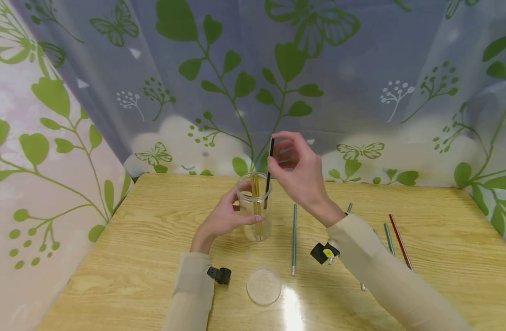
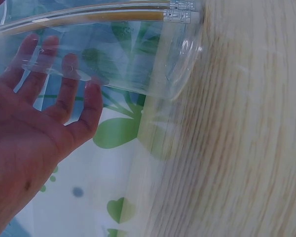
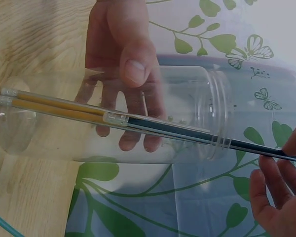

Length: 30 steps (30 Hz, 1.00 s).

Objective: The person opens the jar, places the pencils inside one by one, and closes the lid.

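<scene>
A clear plastic jar (image 1: pixel 267 229) stands on the wooden table with two yellow pencils (image 3: pixel 59 104) inside. My left hand (image 1: pixel 224 215) grips the jar from the left, thumb across its near side and fingers behind it. With thumb and fingertips my right hand (image 1: pixel 303 177) pinches a dark pencil (image 1: pixel 271 154) near its upper end, above the jar's mouth. That pencil points eraser end down and reaches partway into the jar, as the right wrist view shows. Its eraser end (image 3: pixel 116 118) overlaps the yellow pencils there, well above the jar's bottom.
A round clear lid (image 1: pixel 264 286) lies in front of the jar. To its right is a teal pencil (image 1: pixel 294 239). Farther right, a red pencil (image 1: pixel 400 241) and another teal pencil (image 1: pixel 389 239) lie partly behind the right sleeve. A patterned curtain (image 1: pixel 352 105) hangs along the table's back edge.
</scene>
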Each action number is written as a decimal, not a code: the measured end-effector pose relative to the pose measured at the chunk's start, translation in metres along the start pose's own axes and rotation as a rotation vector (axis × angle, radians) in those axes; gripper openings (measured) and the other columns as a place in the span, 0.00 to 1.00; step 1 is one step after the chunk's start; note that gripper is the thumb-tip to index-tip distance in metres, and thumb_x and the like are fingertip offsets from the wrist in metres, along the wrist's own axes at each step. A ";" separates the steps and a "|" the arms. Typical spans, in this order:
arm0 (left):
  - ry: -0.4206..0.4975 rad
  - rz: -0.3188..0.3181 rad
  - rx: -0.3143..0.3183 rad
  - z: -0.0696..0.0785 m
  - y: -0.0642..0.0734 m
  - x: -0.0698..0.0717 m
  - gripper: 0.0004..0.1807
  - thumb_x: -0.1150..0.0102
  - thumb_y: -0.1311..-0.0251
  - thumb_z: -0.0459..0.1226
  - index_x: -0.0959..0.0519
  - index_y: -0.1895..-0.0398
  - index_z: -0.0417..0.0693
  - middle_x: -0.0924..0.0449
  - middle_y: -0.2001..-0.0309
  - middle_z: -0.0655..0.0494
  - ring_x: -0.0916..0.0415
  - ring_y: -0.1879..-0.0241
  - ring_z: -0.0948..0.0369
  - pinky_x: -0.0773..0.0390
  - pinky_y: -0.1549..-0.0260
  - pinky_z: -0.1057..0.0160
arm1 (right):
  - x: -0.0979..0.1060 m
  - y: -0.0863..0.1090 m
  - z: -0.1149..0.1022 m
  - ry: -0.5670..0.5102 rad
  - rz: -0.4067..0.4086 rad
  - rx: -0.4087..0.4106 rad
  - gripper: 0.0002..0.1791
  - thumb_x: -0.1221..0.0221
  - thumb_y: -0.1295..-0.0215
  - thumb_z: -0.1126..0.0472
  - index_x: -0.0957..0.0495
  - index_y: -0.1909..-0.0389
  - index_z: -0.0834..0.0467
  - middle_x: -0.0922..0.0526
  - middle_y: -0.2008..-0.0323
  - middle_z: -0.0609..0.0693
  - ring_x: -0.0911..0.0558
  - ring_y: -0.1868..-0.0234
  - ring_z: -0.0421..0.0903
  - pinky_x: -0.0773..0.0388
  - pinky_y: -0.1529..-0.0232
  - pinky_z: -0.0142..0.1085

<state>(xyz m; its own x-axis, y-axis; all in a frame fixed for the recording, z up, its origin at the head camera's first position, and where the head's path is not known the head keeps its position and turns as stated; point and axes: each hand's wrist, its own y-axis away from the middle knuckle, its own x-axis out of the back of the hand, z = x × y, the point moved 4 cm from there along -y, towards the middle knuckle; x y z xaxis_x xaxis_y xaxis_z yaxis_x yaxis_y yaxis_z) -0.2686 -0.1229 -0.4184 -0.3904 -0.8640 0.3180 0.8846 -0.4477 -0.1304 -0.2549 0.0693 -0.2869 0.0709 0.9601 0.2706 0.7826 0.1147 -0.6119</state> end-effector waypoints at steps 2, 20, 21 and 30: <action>0.002 -0.001 -0.003 0.000 0.000 0.000 0.45 0.26 0.44 0.39 0.37 0.24 0.56 0.33 0.29 0.51 0.30 0.36 0.49 0.27 0.39 0.35 | 0.000 0.002 0.002 0.007 -0.022 -0.007 0.22 0.38 0.36 0.71 0.25 0.41 0.59 0.15 0.59 0.57 0.14 0.62 0.48 0.15 0.59 0.33; -0.007 -0.003 0.007 -0.001 0.000 0.000 0.45 0.25 0.44 0.40 0.37 0.24 0.58 0.33 0.29 0.55 0.32 0.36 0.50 0.31 0.37 0.34 | -0.007 0.017 0.019 0.149 -0.207 -0.027 0.09 0.36 0.33 0.63 0.19 0.53 0.57 0.11 0.61 0.50 0.13 0.57 0.47 0.19 0.43 0.50; -0.010 -0.002 0.006 -0.001 0.000 0.000 0.45 0.25 0.44 0.40 0.37 0.24 0.59 0.33 0.29 0.55 0.32 0.36 0.50 0.30 0.38 0.35 | -0.007 0.017 0.019 0.157 -0.216 -0.031 0.09 0.36 0.33 0.63 0.19 0.53 0.56 0.11 0.61 0.50 0.13 0.57 0.46 0.19 0.42 0.51; -0.023 0.008 0.000 0.000 -0.002 0.000 0.45 0.25 0.45 0.39 0.36 0.25 0.65 0.32 0.29 0.56 0.31 0.38 0.51 0.27 0.39 0.40 | -0.011 0.019 0.023 0.170 -0.305 -0.051 0.06 0.37 0.32 0.63 0.17 0.56 0.55 0.11 0.62 0.48 0.13 0.55 0.48 0.21 0.40 0.53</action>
<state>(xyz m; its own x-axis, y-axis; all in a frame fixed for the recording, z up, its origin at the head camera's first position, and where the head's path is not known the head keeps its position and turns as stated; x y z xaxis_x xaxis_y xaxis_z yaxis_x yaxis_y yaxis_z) -0.2701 -0.1223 -0.4184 -0.3770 -0.8621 0.3386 0.8879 -0.4404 -0.1329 -0.2548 0.0667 -0.3189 -0.0727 0.8269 0.5577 0.8132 0.3729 -0.4468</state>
